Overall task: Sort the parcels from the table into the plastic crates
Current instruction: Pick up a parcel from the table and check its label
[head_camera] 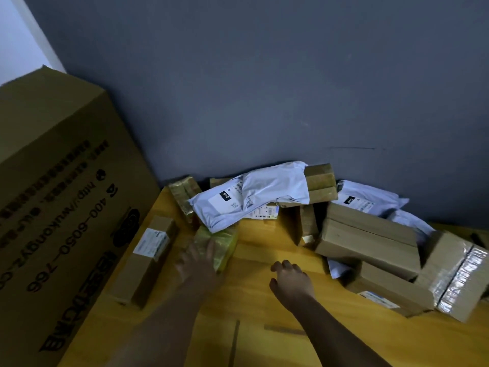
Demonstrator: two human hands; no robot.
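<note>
Parcels lie piled along the back of a yellow wooden table. My left hand reaches out with spread fingers and touches a small tape-wrapped yellowish parcel. My right hand hovers over bare tabletop with loosely curled fingers, holding nothing. A white poly mailer marked 010 lies on top of the pile behind. A long brown box with a white label lies to the left of my left hand. No plastic crate is in view.
A very large printed cardboard carton stands at the table's left. Several brown boxes and a tape-covered box crowd the right side, with another white mailer behind. A grey wall closes the back.
</note>
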